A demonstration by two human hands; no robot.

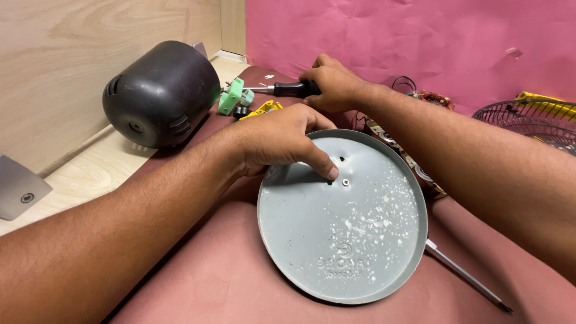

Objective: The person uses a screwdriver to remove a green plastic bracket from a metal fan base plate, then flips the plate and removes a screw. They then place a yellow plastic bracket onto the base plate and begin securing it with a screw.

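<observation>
A round grey metal pan-like base plate [360, 240] with white specks lies on the reddish mat. My left hand [282, 141] rests on its upper left rim, with the index fingertip pressed beside a small screw hole near the centre [345, 181]. Farther back, my right hand [336, 87] is shut on the black handle of a screwdriver [288, 90]. The screwdriver's shaft points left toward a green plastic part [231, 96].
A black motor housing [162, 93] stands at the back left by the wooden wall. Yellow parts [264, 109] lie near the green piece. A wire fan guard [534, 123] sits at the right, a metal rod [468, 276] pokes out under the plate, a steel bracket [21, 189] lies far left.
</observation>
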